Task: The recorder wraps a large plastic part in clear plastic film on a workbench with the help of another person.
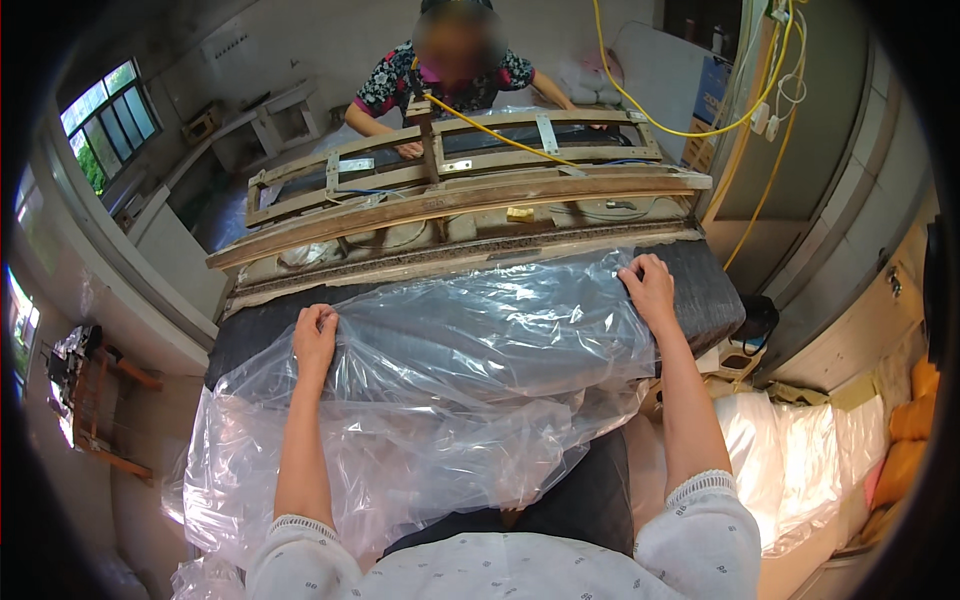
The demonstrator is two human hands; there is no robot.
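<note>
A large clear plastic sheet (450, 370) lies crumpled over a dark upholstered sofa piece (705, 290) whose wooden frame (450, 195) faces up. My left hand (314, 335) grips the sheet's upper left edge with fingers curled into the film. At the sheet's upper right corner, my right hand (648, 285) pinches the film against the dark fabric. Both arms reach forward over the plastic.
Another person (440, 75) in a patterned top leans over the far side of the frame, a hand (410, 150) on its slats. A yellow hose (700, 120) loops overhead at right. Plastic-wrapped white cushions (800, 440) and orange cushions (910, 420) lie at right. A wooden stool (100, 400) stands at left.
</note>
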